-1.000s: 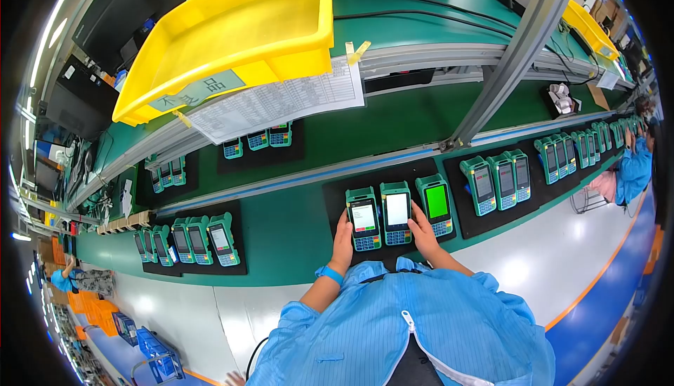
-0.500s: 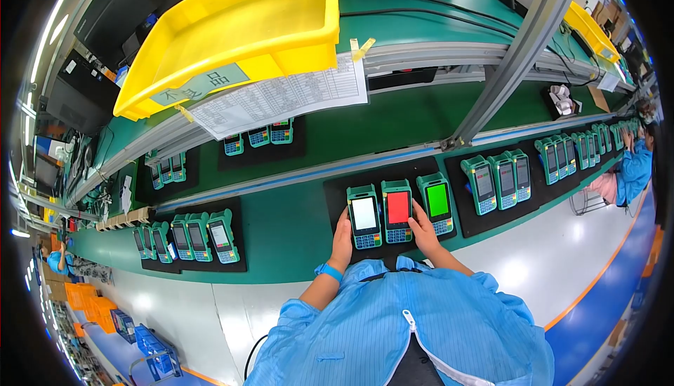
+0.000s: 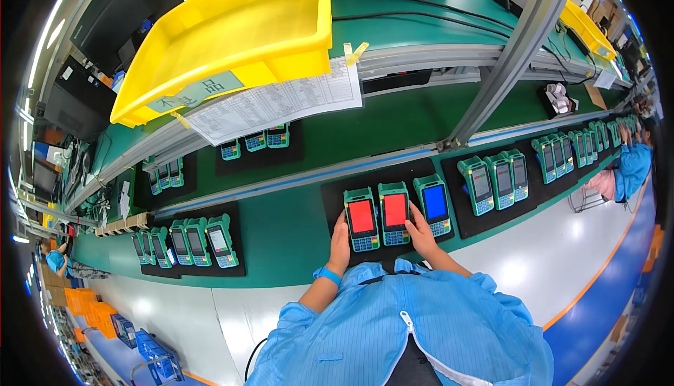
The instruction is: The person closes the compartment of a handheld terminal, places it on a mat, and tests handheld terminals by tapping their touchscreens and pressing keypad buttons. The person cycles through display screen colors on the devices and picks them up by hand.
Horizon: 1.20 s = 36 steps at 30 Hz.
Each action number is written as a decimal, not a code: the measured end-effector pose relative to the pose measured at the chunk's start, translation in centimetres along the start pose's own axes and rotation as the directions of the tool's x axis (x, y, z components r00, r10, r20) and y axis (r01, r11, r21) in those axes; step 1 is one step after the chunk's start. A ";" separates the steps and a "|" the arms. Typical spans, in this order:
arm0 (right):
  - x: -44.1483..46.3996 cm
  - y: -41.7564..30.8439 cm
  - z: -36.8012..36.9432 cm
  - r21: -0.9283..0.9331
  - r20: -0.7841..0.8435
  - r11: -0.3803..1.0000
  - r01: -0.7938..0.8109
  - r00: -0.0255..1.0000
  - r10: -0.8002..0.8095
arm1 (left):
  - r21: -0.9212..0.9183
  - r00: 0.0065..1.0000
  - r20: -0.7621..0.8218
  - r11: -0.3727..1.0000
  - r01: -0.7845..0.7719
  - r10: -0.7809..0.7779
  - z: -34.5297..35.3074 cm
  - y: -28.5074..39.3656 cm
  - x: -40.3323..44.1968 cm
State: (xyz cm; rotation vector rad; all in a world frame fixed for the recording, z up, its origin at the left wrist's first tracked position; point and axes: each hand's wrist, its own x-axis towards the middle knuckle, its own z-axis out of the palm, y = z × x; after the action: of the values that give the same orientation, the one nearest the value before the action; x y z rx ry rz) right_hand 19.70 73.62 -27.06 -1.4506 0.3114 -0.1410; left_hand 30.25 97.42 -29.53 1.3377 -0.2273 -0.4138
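Three green handheld payment terminals lie in a row before me on a black mat [image 3: 332, 200]. The left terminal [image 3: 362, 217] and the middle terminal [image 3: 395, 210] show red screens, while the right terminal [image 3: 435, 202] glows blue. Along the left terminal's outer side rests my left hand [image 3: 340, 244], fingers stretched out and grasping nothing. My right hand [image 3: 423, 237] reaches between the middle and right terminals, its thumb at the middle one's lower right edge and its fingers extended. Parts of the fingers are hidden beside the terminals.
More terminals stand on mats to the left [image 3: 198, 242] and right [image 3: 491, 182]. A yellow bin [image 3: 232, 28] overhangs the bench, with a printed sheet [image 3: 281, 101] below it. A metal post [image 3: 509, 56] rises at right. Co-workers sit at both far ends.
The left terminal's screen has turned from white to red, and the right one's from green to blue. The middle screen remains red. My hands have stayed in nearly the same place.
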 end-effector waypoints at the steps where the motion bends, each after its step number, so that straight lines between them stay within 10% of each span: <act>1: 0.0 -0.2 -0.1 0.000 0.003 1.000 -0.017 1.000 0.017 | 0.003 1.000 -0.001 1.000 0.005 -0.005 0.2 0.2 -0.1; 12: -0.2 0.6 -0.4 -0.007 0.012 0.998 -0.060 0.998 0.061 | -0.026 1.000 0.026 1.000 -0.013 0.014 0.8 1.3 -0.2; 15: -1.0 0.8 0.1 -0.541 0.059 0.799 0.262 0.960 -0.275 | 0.003 1.000 0.008 1.000 -0.021 0.021 1.0 1.5 -0.3; 19: -2.1 0.0 0.7 -0.699 0.112 0.696 0.167 0.986 -0.124 | 0.168 0.996 0.014 0.982 -0.084 0.082 1.7 2.3 -0.9; 25: -2.3 -0.3 0.9 -0.695 0.082 0.697 0.177 0.982 -0.168 | 0.640 0.966 0.169 0.724 -0.257 0.193 1.8 2.9 -2.5; 36: -2.9 -0.2 0.1 -0.698 0.093 0.681 0.221 0.971 -0.220 | 0.809 0.965 0.170 0.530 -0.254 0.202 1.4 0.6 -3.4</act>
State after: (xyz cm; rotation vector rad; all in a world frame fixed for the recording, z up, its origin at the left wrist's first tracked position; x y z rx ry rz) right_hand 16.97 74.46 -26.45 -2.2668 0.1865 -0.2326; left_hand 26.67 97.69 -28.39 2.2081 -0.7112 -0.0905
